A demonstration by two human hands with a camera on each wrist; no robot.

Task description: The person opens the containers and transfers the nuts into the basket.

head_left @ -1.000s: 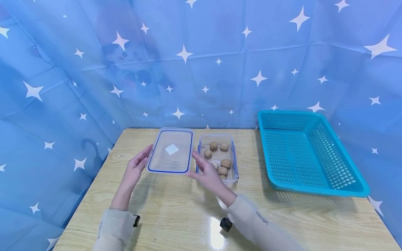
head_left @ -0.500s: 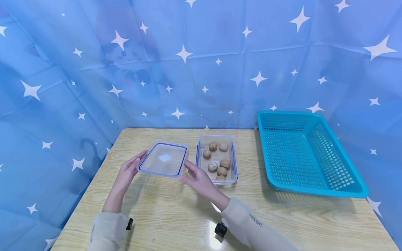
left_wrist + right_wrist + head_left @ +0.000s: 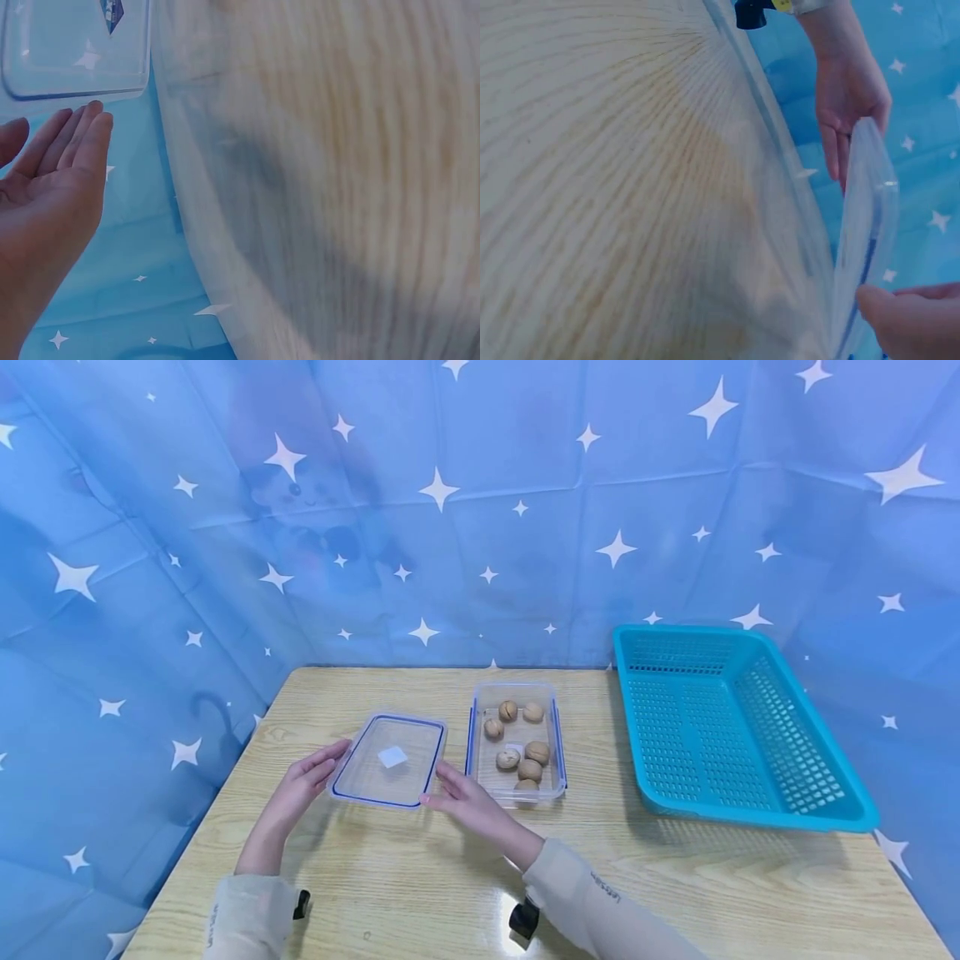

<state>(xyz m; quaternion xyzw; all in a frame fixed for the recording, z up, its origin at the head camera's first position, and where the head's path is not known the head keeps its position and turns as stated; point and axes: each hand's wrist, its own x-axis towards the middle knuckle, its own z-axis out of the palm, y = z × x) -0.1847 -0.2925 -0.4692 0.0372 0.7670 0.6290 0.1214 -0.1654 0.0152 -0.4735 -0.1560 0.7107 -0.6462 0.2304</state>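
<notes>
A clear plastic container lid (image 3: 381, 783) with a blue seal and a white label is held up over the left part of the table. My right hand (image 3: 471, 804) pinches its near right corner; the right wrist view shows the thumb (image 3: 876, 306) against the edge. At the lid's left edge is my left hand (image 3: 302, 787). Its fingers (image 3: 91, 142) are straight with their tips right at the lid's rim, the thumb standing apart. To the right of the lid, a clear food container (image 3: 552, 794) contains several walnuts (image 3: 537, 752).
A turquoise plastic basket (image 3: 750, 817) stands on the right side of the wooden table (image 3: 420, 893). A blue curtain (image 3: 480, 527) with white stars hangs behind the table and along its left side.
Both hands have moved left and toward me with the lid, away from the container. The lid's tilt has shifted, and the walnuts that my right hand covered now show.
</notes>
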